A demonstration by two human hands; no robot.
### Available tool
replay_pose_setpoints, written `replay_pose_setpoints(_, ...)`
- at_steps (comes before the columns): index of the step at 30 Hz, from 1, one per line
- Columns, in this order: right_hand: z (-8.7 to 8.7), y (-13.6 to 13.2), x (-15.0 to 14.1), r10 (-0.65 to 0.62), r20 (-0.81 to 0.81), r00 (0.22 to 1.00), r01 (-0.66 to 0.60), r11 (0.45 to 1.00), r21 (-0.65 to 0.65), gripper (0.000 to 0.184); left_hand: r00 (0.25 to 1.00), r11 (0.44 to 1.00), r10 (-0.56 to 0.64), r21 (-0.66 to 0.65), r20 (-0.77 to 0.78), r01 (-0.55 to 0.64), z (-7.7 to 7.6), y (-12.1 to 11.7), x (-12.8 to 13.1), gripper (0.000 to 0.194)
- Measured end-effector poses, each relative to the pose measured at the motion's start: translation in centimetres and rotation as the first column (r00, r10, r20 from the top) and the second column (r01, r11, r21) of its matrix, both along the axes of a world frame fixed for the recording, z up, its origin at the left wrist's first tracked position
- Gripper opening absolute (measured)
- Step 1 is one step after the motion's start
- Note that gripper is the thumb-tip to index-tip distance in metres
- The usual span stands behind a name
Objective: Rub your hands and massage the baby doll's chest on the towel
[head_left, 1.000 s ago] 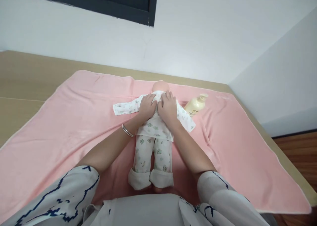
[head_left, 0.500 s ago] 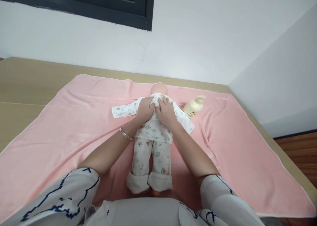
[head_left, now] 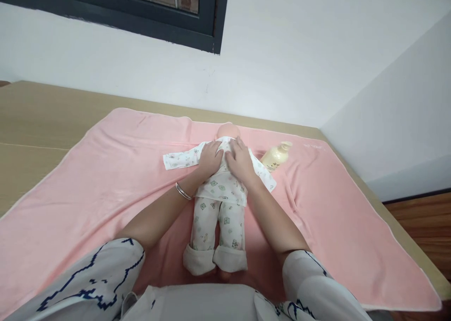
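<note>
A baby doll (head_left: 228,130) in a white patterned top (head_left: 222,186) and matching trousers (head_left: 206,217) with rolled cuffs lies with its head away from me. My left hand (head_left: 211,158) rests flat on the upper left of the top, fingers out. On the upper right of the top lies my right hand (head_left: 241,160), palm down, its fingers stretched toward the doll's head. Neither hand holds anything. The doll's sleeves spread out to both sides. Just beyond the right sleeve, a pale yellow pump bottle (head_left: 275,156) lies tilted on the blanket.
A pink blanket (head_left: 334,217) with some creases is under the doll and bottle. It covers much of a wooden table (head_left: 42,105) set against a white wall (head_left: 268,67). A dark window frame (head_left: 207,27) is above at the left, and brown wood (head_left: 419,222) shows at the right.
The whole view has shifted slightly, showing more of the window. My right hand has moved a little up the doll's back; my left hand stays at nearly the same spot.
</note>
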State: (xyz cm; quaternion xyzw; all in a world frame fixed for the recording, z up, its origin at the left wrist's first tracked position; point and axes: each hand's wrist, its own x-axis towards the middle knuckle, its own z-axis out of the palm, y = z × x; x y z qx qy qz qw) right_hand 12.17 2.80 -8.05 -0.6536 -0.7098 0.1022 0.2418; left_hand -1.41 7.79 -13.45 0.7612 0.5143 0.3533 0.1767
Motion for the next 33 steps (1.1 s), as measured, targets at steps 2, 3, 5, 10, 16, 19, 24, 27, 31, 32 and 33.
replay_pose_setpoints(2, 0.2, -0.1, 0.4, -0.024, -0.073, 0.997, 0.032, 0.994, 0.106, 0.065, 1.0, 1.0, 0.0, 0.002, 0.003, 0.0, 0.0, 0.0, 0.0, 0.05)
replay_pose_setpoints(3, 0.2, -0.1, 0.5, -0.037, -0.101, 0.994, 0.052, 0.987, 0.151, 0.065, 1.0, 1.0, 0.001, 0.003, 0.005, -0.001, 0.0, 0.0, 0.0, 0.05)
replay_pose_setpoints(5, 0.1, -0.1, 0.5, -0.063, -0.12, 0.991, 0.086, 0.977, 0.196, 0.064, 1.0, 1.0, 0.004, 0.005, 0.009, -0.004, 0.0, 0.0, 0.0, 0.049)
replay_pose_setpoints(10, -1.2, 0.3, -0.5, -0.015, 0.07, 0.997, 0.016, 1.0, -0.012, 0.061, 1.0, 1.0, 0.001, 0.003, 0.011, -0.001, -0.1, -0.1, 0.1, 0.051)
replay_pose_setpoints(16, 0.0, -0.3, -0.6, 0.041, 0.198, 0.979, -0.015, 0.991, -0.134, 0.062, 0.999, 0.999, -0.039, -0.02, 0.013, 0.039, 0.2, 0.3, -0.7, 0.052)
replay_pose_setpoints(19, 2.5, -1.4, 0.7, 0.058, 0.221, 0.973, -0.003, 0.97, -0.242, 0.065, 0.999, 0.997, -0.02, -0.074, 0.043, 0.023, 1.1, 0.8, -1.4, 0.052)
replay_pose_setpoints(24, 7.0, -3.5, 5.2, -0.068, 0.065, 0.996, 0.072, 0.996, -0.059, 0.074, 0.975, 0.988, 0.11, -0.13, 0.194, -0.086, 5.1, 0.3, 1.0, 0.055)
replay_pose_setpoints(27, 8.0, -3.6, 8.6, -0.147, -0.051, 0.988, 0.154, 0.973, 0.171, 0.074, 0.833, 0.898, -0.114, -0.301, 0.542, 0.319, 8.2, -1.0, 5.1, 0.049)
replay_pose_setpoints(31, 7.7, -2.5, 12.2, -0.338, -0.152, 0.929, 0.368, 0.884, 0.287, 0.069, 0.489, 0.516, 0.053, -0.443, 0.871, 0.733, 11.4, -2.2, 10.6, 0.076)
replay_pose_setpoints(32, 7.5, -2.2, 12.7, -0.369, -0.155, 0.917, 0.398, 0.88, 0.26, 0.069, 0.445, 0.448, 0.125, -0.451, 0.887, 0.772, 12.0, -2.3, 11.6, 0.08)
replay_pose_setpoints(33, 7.4, -2.0, 13.1, -0.384, -0.147, 0.912, 0.408, 0.886, 0.219, 0.07, 0.414, 0.393, 0.19, -0.455, 0.89, 0.799, 12.5, -2.4, 12.3, 0.082)
